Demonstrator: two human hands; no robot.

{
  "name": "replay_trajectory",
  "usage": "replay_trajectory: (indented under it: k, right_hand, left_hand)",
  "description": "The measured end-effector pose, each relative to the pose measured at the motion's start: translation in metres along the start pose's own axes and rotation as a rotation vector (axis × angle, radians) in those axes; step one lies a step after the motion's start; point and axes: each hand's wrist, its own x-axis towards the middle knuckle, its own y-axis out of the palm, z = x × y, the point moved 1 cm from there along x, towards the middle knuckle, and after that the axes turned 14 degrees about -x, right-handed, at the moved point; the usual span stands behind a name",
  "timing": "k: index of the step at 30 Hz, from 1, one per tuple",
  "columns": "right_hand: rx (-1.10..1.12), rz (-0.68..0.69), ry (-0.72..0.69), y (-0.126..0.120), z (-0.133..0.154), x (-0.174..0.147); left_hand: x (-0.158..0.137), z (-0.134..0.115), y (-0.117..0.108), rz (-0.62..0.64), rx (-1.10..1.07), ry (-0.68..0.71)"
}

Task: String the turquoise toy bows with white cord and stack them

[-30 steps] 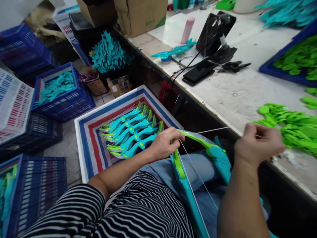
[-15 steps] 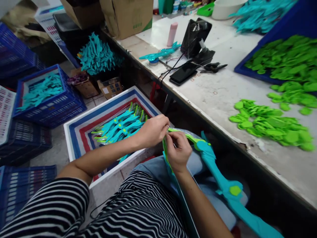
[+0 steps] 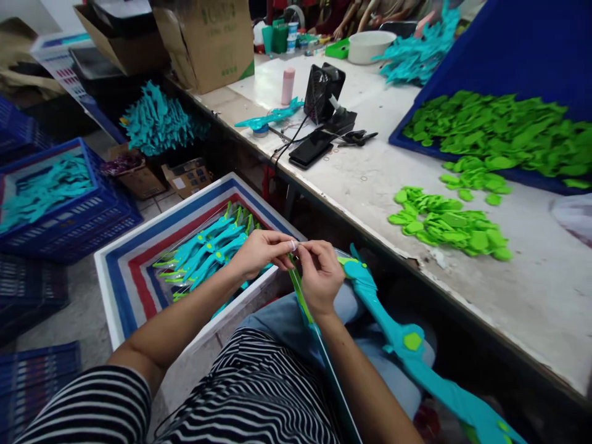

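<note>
L hand [image 3: 259, 251], R hand [image 3: 324, 280] pinch-tight on string [image 3: 293, 245], w/ bows [image 3: 203, 254] in bin [image 3: 121, 287], green pcs [image 3: 509, 135] in crate [image 3: 518, 52].

Print [image 3: 221, 13] on the cardboard box [image 3: 208, 52] is unreadable.

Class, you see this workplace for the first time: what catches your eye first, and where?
Probably the bright green pieces heaped on the white table at right, with more in the blue bin behind them. Near the centre, the left hand and right hand meet over the lap, at a turquoise-and-green bow-like piece. Left of them, a striped box holds similarly coloured parts.
</note>
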Motion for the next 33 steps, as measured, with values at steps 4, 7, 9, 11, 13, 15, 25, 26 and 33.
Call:
replay_trajectory:
  k: [4, 7, 9, 11, 13, 15, 25, 26, 33]
  right_hand:
    - [-0.017, -0.05, -0.068, 0.001, -0.002, 0.0]
    - [-0.016, 0.032, -0.104, -0.002, -0.005, 0.001]
    - [-0.014, 0.117, -0.126, -0.004, -0.004, 0.003]
    - [-0.03, 0.147, -0.139, -0.006, -0.004, 0.004]
    - [-0.062, 0.111, -0.152, -0.007, -0.002, 0.005]
    - [-0.097, 0.069, -0.19, -0.008, -0.002, 0.008]
    - [-0.235, 0.152, -0.241, -0.018, -0.007, 0.024]
    - [-0.237, 0.149, -0.228, -0.018, -0.007, 0.024]
    - [-0.021, 0.115, -0.026, -0.015, -0.01, 0.017]
  left_hand:
    - [0.001, -0.004, 0.002, 0.044, 0.04, -0.024]
    - [0.0, -0.006, 0.006, 0.052, 0.045, -0.025]
    - [0.0, -0.007, 0.008, 0.024, 0.038, -0.029]
    - [0.002, -0.007, 0.011, -0.02, 0.039, -0.022]
    - [0.003, -0.007, 0.015, -0.059, 0.045, -0.017]
    - [0.005, -0.009, 0.018, -0.083, 0.044, -0.028]
    - [0.004, -0.01, 0.021, -0.028, 0.094, 0.002]
    - [0.004, -0.009, 0.021, -0.014, 0.136, 0.043]
    - [0.007, 0.005, 0.019, -0.047, 0.483, 0.313]
